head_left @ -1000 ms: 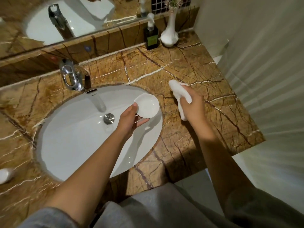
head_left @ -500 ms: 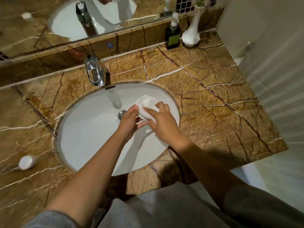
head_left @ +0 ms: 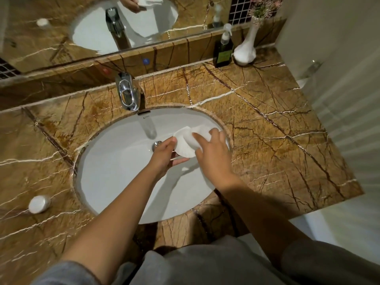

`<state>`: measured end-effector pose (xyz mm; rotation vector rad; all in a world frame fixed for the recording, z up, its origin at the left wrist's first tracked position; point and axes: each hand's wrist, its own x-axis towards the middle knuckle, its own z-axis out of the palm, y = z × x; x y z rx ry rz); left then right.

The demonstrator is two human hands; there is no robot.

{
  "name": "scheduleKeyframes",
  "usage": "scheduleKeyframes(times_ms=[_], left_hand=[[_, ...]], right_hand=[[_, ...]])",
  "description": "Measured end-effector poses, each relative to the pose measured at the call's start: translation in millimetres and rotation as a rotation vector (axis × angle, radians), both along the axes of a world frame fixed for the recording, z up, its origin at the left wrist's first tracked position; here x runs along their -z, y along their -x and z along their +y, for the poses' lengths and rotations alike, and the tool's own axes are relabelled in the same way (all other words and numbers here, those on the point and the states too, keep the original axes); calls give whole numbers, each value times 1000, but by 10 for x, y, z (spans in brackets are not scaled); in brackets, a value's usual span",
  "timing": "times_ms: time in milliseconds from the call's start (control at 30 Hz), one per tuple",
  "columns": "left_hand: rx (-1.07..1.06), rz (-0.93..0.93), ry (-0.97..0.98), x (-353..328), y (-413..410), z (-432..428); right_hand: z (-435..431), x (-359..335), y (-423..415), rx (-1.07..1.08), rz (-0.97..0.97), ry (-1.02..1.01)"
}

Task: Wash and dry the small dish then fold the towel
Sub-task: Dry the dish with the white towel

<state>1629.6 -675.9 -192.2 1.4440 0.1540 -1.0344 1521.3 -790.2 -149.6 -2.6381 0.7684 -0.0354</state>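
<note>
My left hand point(head_left: 164, 156) grips the small white dish point(head_left: 183, 146) by its near edge, above the right part of the white oval sink point(head_left: 115, 171). My right hand point(head_left: 213, 159) presses a white towel point(head_left: 200, 133) into the dish from the right; the towel covers the dish's far right side. Both hands hover over the basin, just right of the drain point(head_left: 156, 144). Most of the towel is bunched under my right fingers.
A chrome faucet point(head_left: 128, 93) stands behind the sink. On the brown marble counter point(head_left: 277, 140), a dark soap pump bottle point(head_left: 223, 51) and a white vase point(head_left: 245, 51) sit at the back right. A small white object point(head_left: 39, 204) lies at the left. A mirror runs along the back.
My right hand brought the towel from the counter on the right to the dish over the sink. It now rubs the towel against the dish, which my left hand keeps holding.
</note>
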Motion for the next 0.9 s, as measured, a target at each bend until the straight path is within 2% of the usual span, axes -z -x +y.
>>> scheduleKeyframes(times_ms=[100, 167, 300, 367, 467, 533, 667, 833, 900], left_hand=[[-31, -5, 3, -11, 19, 15], [-81, 24, -9, -11, 21, 56], [-144, 68, 3, -38, 20, 199], [-171, 87, 44, -86, -13, 252], [-182, 114, 122, -151, -26, 301], [-171, 125, 166, -184, 12, 309], [-164, 120, 206, -166, 84, 353], [-217, 125, 178, -119, 64, 493], [-265, 140, 176, -101, 65, 550]], right_hand=[[196, 94, -15, -33, 104, 23], [269, 112, 1, -52, 132, -57], [183, 75, 31, -42, 153, -483], [106, 26, 12, 58, 45, -602], [113, -65, -107, 81, -134, -385], [168, -114, -233, 54, -162, -250], [374, -104, -332, -102, -52, -88], [494, -55, -240, -319, 38, -85], [469, -77, -203, -399, 98, -15]])
